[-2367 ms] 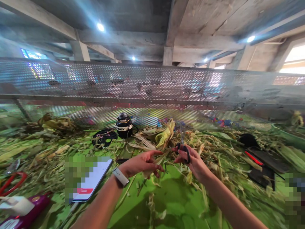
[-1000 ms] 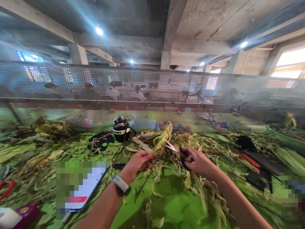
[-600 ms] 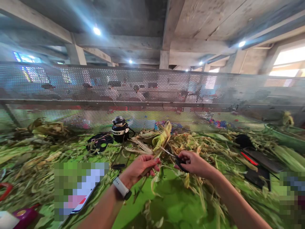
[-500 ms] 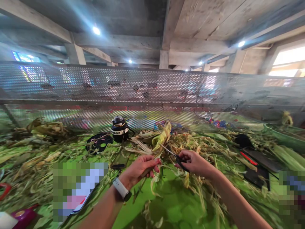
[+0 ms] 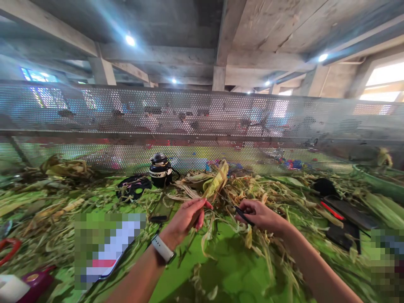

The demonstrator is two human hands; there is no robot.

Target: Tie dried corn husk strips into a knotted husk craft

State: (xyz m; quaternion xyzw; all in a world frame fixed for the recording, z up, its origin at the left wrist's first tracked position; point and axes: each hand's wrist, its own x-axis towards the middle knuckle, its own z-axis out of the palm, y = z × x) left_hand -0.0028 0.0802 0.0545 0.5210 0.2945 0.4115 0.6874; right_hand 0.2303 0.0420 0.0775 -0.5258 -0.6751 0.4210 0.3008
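"What colour is the surface (image 5: pixel 217 271)?"
"Bright green; the husks (image 5: pixel 217 181) are tan and yellow-green."
"The bottle (image 5: pixel 161 180)?"
"Black, with a white band."
"The scissors (image 5: pixel 243 215)?"
"Black-handled."
"And the screen (image 5: pixel 202 111)?"
"Grey, dotted with holes."

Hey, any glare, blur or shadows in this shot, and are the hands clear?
Head view: left hand and right hand fairly clear, blades of the scissors faint against the husks; head view: upper-left lamp flares bluish, right window washed out; head view: soft shadows on the table, blocky pixels over the phone.
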